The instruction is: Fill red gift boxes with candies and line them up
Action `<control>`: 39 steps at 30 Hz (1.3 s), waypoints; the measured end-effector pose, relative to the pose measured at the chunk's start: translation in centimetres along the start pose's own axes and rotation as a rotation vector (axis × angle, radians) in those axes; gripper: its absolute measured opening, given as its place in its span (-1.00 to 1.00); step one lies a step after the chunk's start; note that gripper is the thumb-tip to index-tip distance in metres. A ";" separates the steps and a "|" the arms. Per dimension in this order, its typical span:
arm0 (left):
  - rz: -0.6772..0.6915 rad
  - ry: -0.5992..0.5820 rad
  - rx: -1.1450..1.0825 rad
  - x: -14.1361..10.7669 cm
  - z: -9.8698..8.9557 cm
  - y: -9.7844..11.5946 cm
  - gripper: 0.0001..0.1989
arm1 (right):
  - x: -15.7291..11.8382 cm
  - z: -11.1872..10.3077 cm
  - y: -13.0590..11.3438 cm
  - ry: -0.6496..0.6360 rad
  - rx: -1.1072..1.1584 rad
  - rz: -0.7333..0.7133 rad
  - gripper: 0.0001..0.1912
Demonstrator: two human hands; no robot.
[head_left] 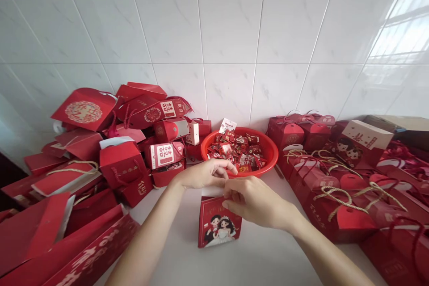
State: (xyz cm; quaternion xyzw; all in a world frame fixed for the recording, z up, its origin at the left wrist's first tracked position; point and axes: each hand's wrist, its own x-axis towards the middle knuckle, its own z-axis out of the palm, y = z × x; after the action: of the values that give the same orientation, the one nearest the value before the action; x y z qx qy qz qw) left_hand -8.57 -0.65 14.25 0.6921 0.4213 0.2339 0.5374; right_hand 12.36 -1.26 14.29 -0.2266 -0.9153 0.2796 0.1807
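Backing everything, a pale tiled wall [231, 18] rises behind a white table [268, 259]. A heap of red boxes [122, 161] fills the left; rows of closed red boxes [353, 219], many tied with twine or red cord, fill the right. Between them sits an orange-red basin [275, 154] of wrapped sweets [244, 147]. In front of it, a red box [219, 232] stands on the table under both hands. The right hand [256, 201] has its fingers curled narrowly, thumb against the box's upper front; the left hand [201, 173] bends loosely over the top, its fingertips close to the right hand. Whether either pinches anything, I cannot tell. Smallest is the print: 囍 reads on a pale label [166, 153] in the heap; the lettering above the box's cartoon couple is too small.
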 end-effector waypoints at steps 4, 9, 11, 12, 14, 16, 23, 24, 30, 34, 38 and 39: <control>-0.047 -0.091 -0.109 0.8 0.0 -0.7 -0.52 | -0.3 -1.7 0.5 -0.109 0.097 -0.059 -0.95; 0.025 -0.005 -0.083 1.0 0.1 -0.6 -0.60 | 1.5 -4.8 6.0 0.079 0.275 -0.040 -0.82; 0.046 0.012 -0.072 1.2 0.4 -0.3 -0.61 | 2.9 -5.4 9.2 0.344 0.273 0.131 -0.87; 0.049 0.011 -0.066 1.3 0.6 -0.1 -0.61 | 3.6 -5.5 10.6 0.417 0.229 0.238 -0.92; 0.049 0.000 -0.051 1.5 0.9 0.1 -0.58 | 4.9 -5.3 12.9 0.465 0.177 0.409 -0.93; 0.047 -0.014 -0.026 1.6 0.9 0.3 -0.54 | 5.9 -4.7 14.1 0.464 0.166 0.455 -0.87; 0.061 0.064 0.028 1.2 -2.0 1.4 -0.45 | 7.1 -3.0 15.1 0.484 0.256 0.386 -0.88; 0.074 0.103 0.085 1.8 -2.8 1.5 -0.48 | 7.1 -3.0 15.3 0.493 0.279 0.377 -0.90; -0.002 0.307 0.577 10.5 -6.6 0.4 -0.65 | 6.8 -2.8 16.3 0.616 0.391 0.319 -0.88; -0.050 0.335 0.797 15.6 -7.5 -1.4 -0.63 | 6.8 -2.8 16.6 0.700 0.457 0.307 -0.81; -0.111 0.332 0.956 17.8 -7.9 -2.7 -0.48 | 7.0 -2.6 16.9 0.744 0.515 0.272 -0.79; -0.113 0.320 0.981 18.1 -8.0 -3.0 -0.44 | 7.0 -2.5 17.0 0.752 0.534 0.259 -0.78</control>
State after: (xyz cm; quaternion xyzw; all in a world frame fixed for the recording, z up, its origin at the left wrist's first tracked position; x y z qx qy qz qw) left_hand -6.06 19.01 11.60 0.7944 0.5949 0.0824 0.0903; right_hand 12.99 16.03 7.60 -0.3698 -0.6470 0.4238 0.5148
